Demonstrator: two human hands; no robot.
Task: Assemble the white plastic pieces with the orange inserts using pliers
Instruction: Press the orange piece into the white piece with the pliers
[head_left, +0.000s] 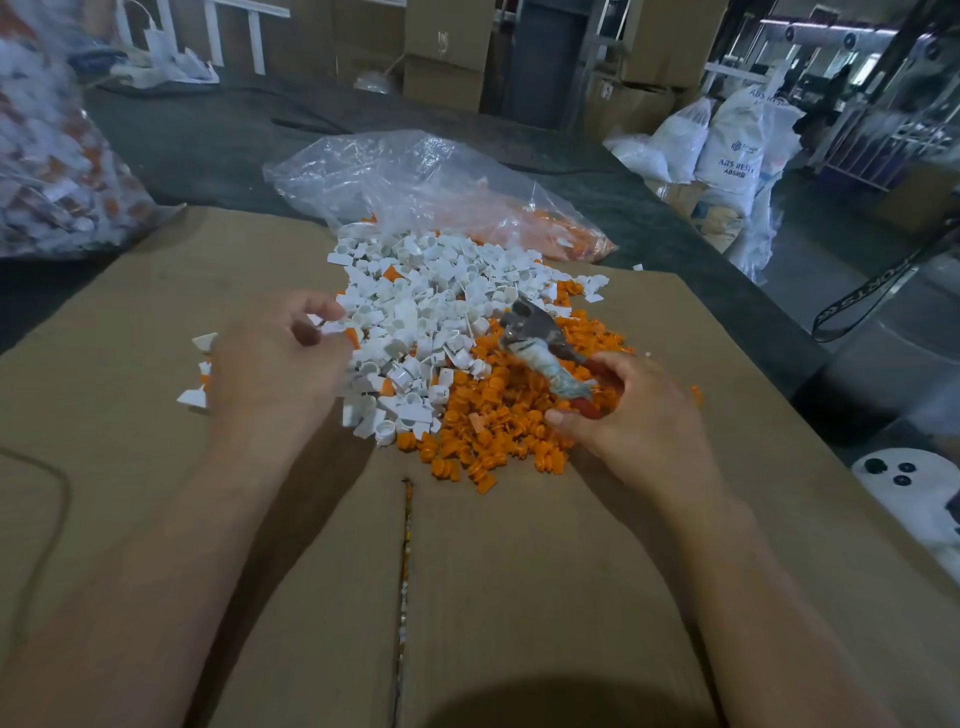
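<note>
**On the box top: parts close, pliers ready**

On the flat brown cardboard box (156, 312), small white plastic pieces (415, 312) lie heaped against orange plastic inserts (493, 415), so both are in reach. The left hand (275, 364), fingers curled, pinches one white piece (326, 323). The right hand (628, 415) grips the red-handled, tape-wrapped metal pliers (524, 322), head over the heaps, probably ready to press.

A closed cardboard box (156, 312) fills the lower frame, flap seam running down its middle. On it, at centre, lies a heap of white plastic pieces (415, 291), orange inserts (498, 415) touching its lower right, a clear plastic bag (415, 182) at the upper edge
</note>
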